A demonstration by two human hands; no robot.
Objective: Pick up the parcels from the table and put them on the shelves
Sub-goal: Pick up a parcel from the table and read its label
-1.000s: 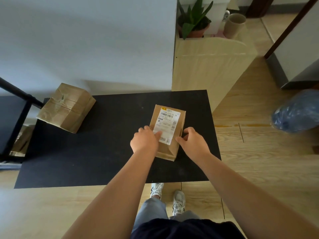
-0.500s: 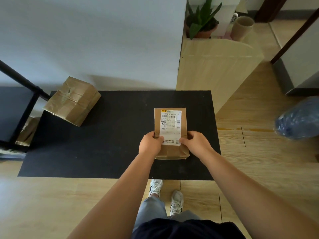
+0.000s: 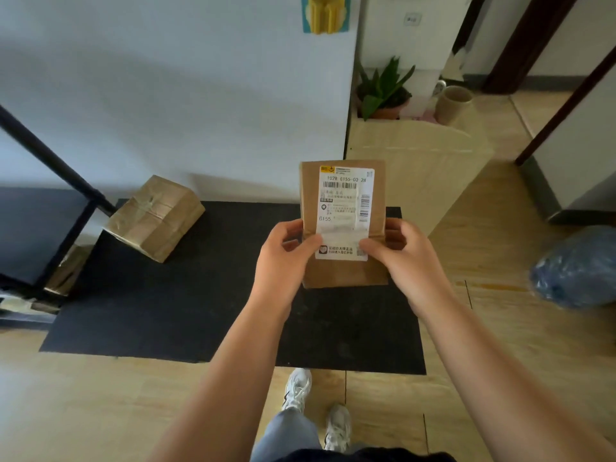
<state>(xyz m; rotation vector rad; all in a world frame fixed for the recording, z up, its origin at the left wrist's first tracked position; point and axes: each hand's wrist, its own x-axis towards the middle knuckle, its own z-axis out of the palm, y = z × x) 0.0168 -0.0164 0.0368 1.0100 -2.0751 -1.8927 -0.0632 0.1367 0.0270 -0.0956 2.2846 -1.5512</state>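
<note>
A flat brown parcel [image 3: 341, 201] with a white shipping label is held up off the black table [image 3: 200, 311], label facing me. My left hand [image 3: 283, 261] grips its left edge and my right hand [image 3: 403, 258] grips its right edge, thumbs on the label. A second brown taped parcel [image 3: 155, 218] rests tilted at the table's far left corner. The black shelf frame [image 3: 50, 201] stands at the left, with brown parcels partly visible on a lower level.
A white wall runs behind the table. A light wooden cabinet [image 3: 420, 168] with a potted plant [image 3: 383, 91] and a cup [image 3: 453, 105] stands at the back right. A blue plastic bag [image 3: 576, 265] lies on the wooden floor at the right.
Both hands closed on the labelled parcel, straightened it on the table and lifted it up toward me. The other parcel stayed where it was.
</note>
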